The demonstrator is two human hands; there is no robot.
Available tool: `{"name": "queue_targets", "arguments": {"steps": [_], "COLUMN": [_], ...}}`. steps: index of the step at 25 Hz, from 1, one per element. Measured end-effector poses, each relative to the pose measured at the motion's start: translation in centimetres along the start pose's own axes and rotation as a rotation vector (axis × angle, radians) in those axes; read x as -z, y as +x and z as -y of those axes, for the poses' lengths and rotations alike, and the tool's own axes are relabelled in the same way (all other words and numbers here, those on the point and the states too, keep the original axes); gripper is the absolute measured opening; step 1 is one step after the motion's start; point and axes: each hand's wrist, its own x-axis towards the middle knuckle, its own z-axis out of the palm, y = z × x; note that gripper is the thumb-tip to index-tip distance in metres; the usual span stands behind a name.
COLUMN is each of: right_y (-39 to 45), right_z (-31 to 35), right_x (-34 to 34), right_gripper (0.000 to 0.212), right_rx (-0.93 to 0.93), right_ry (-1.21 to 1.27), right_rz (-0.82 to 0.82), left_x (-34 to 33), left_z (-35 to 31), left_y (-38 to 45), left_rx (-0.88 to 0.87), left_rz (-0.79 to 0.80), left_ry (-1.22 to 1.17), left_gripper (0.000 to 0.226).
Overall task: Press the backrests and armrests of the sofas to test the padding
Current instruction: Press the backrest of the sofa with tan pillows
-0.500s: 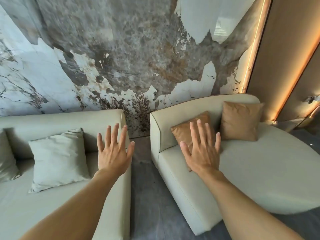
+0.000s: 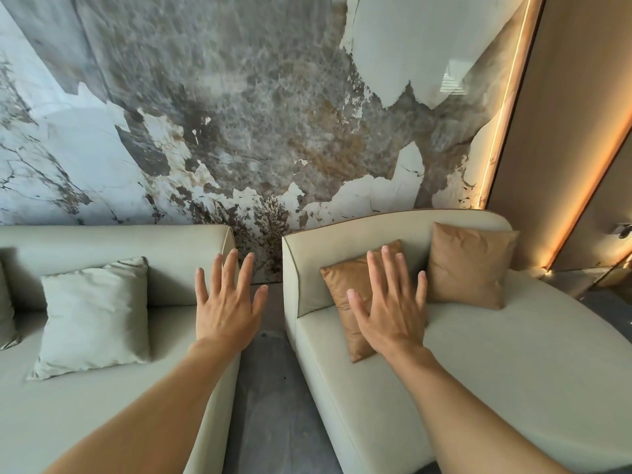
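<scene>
Two pale cream sofas stand side by side against a marbled wall. The left sofa's backrest point(image 2: 113, 246) runs along the wall, and the right sofa's backrest point(image 2: 393, 227) curves round to a low armrest point(image 2: 290, 285) on its left. My left hand point(image 2: 225, 309) hovers with fingers spread over the right end of the left sofa, holding nothing. My right hand point(image 2: 390, 313) is spread palm-down in front of a tan cushion point(image 2: 345, 289) on the right sofa. Whether either hand touches the upholstery cannot be told.
A pale cushion point(image 2: 95, 316) leans on the left sofa, with another at the far left edge. A second tan cushion point(image 2: 468, 265) rests against the right backrest. A grey floor gap point(image 2: 270, 398) separates the sofas. A lit wood panel point(image 2: 564, 131) stands at right.
Both hands sit slightly lower and nearer in view, still spread. The view has shifted a little.
</scene>
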Motion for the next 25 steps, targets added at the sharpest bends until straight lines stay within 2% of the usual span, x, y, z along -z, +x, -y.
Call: {"name": "queue_targets", "arguments": {"steps": [11, 17, 25], "right_y": [7.7, 16.3, 26.2], "right_z": [-3.6, -4.8, -7.8], "right_x": [-3.2, -9.0, -17.2], "right_gripper": [0.071, 0.074, 0.074], "right_rx": [0.069, 0.124, 0.127], "right_ry": [0.006, -0.023, -0.062], "right_rz": [0.037, 0.135, 0.252], "left_x": [-4.0, -11.3, -20.9], "left_z": [-5.1, -6.6, -7.9], "left_y": [7.9, 16.4, 25.6], "left_rx": [0.011, 0.041, 0.086], "left_rz": [0.011, 0.002, 0.142], "left_ry": [0.0, -0.076, -0.042], "left_gripper": [0.069, 0.07, 0.066]}}
